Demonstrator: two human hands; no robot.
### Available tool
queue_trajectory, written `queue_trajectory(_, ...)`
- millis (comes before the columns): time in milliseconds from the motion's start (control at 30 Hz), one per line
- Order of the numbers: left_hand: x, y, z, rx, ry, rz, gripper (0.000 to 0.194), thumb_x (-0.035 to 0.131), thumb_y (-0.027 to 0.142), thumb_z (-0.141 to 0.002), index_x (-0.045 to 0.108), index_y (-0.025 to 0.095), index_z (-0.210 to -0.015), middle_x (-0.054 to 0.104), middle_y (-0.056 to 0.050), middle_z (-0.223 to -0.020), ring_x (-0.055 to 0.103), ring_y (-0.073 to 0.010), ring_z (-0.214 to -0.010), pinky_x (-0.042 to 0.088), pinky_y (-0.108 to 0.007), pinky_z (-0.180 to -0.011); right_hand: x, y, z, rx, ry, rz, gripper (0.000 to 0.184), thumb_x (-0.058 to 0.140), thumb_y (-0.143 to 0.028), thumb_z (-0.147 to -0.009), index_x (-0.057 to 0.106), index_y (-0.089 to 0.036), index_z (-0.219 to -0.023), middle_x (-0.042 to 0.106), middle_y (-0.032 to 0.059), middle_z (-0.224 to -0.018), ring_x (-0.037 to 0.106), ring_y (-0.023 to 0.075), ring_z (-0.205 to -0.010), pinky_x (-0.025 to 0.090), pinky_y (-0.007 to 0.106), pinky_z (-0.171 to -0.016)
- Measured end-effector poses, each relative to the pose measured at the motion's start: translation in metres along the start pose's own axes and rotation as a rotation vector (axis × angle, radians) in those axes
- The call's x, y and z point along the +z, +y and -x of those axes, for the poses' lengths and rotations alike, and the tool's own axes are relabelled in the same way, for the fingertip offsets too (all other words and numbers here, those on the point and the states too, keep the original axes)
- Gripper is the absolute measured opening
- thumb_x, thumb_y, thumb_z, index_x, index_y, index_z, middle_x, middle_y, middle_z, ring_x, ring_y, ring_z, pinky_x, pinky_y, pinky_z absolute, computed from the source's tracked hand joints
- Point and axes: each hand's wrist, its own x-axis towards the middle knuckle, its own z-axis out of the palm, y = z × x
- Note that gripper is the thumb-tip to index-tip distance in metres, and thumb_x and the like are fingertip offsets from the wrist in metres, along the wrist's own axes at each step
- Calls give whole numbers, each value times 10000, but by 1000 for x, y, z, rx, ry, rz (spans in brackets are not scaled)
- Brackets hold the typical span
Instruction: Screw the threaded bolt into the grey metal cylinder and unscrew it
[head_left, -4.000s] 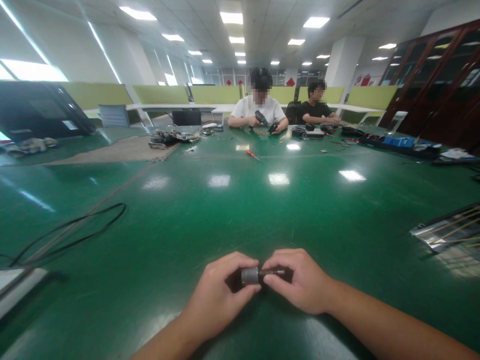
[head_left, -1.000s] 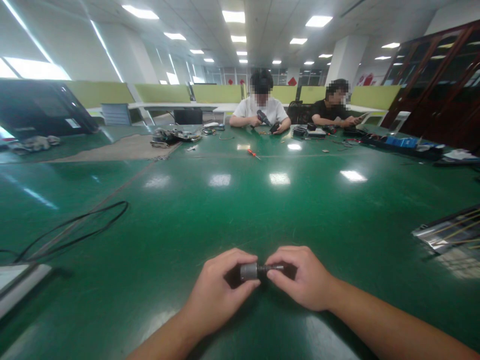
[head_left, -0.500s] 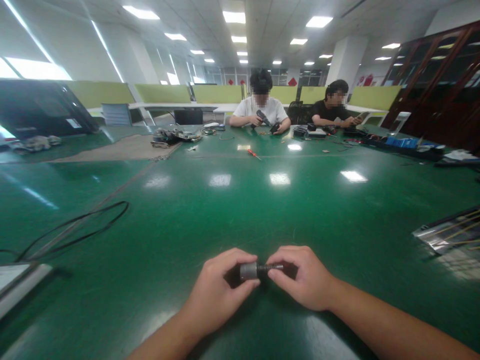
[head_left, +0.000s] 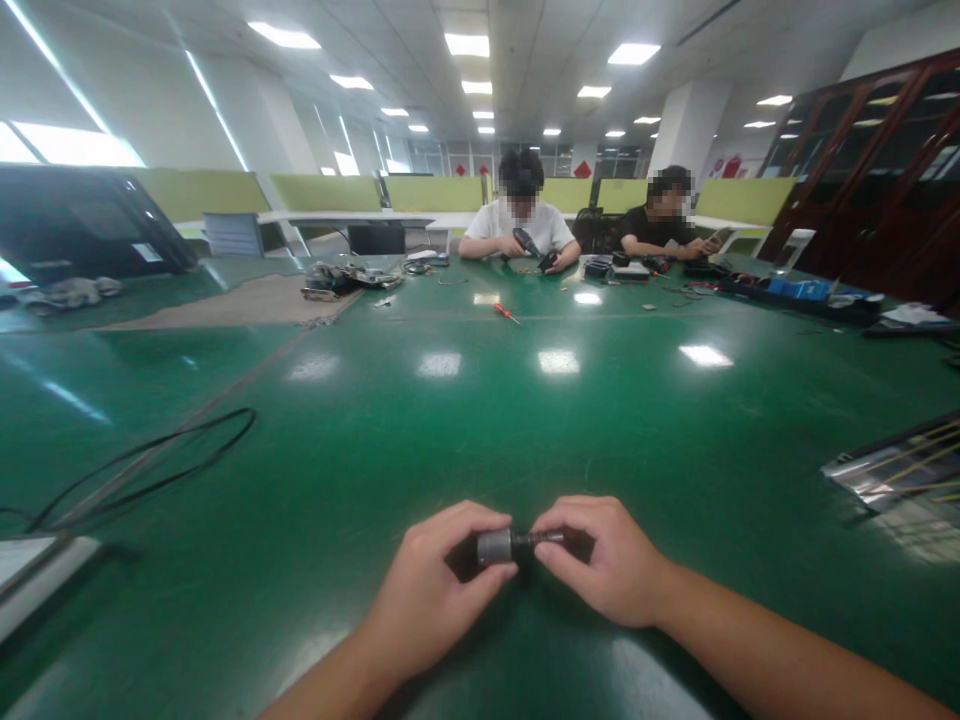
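Note:
Just above the green tabletop [head_left: 420,440], near its front edge, I hold a small grey metal cylinder with a thin ridged shaft [head_left: 495,546]. My left hand [head_left: 442,575] pinches the cylinder end between thumb and fingers. The thumb and forefinger of my right hand [head_left: 600,555] close on the dark shaft, which points to the right. The piece lies level between both hands. Whether the ridges are a thread or a spring, I cannot tell.
A black cable [head_left: 187,465] loops at left above a pale flat object [head_left: 52,570]. A clear packet with yellow rods [head_left: 892,470] lies right. Farther off are a red screwdriver [head_left: 506,313], a pile of parts [head_left: 349,280] and two people, one holding a power drill [head_left: 526,242].
Both hands keep the same grip on the metal piece and barely move. The whole view has shifted slightly; the two people opposite stay in place.

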Motion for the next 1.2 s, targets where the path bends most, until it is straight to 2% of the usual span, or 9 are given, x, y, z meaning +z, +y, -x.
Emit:
queue_trajectory(567, -1, 2, 0, -8, 21, -3, 266, 749, 121, -754, 697, 234, -989, 724, -13, -906, 686, -181, -823, 521, -273, -758, 4, 2, 0, 15, 29, 15, 97, 644, -237, -850, 729, -194, -871, 670, 8, -695, 595, 150, -629, 426, 247, -605)
queue_trajectory(1033, -2, 0, -3, -65, 11, 4, 278, 756, 113, -722, 705, 208, -978, 733, -29, -905, 688, -203, -838, 514, -317, -781, 5, 10, -2, 114, 16, -50, 120, 648, -245, -851, 744, -172, -851, 672, 17, -681, 597, 153, -622, 438, 245, -597)
queue_trajectory(1200, -2, -2, -2, -54, 25, 8, 285, 768, 125, -720, 704, 207, -985, 732, -27, -900, 687, -199, -830, 512, -308, -775, 4, 7, -2, 107, -4, -64, 137, 635, -249, -856, 746, -169, -862, 672, 20, -679, 588, 151, -615, 436, 242, -591)
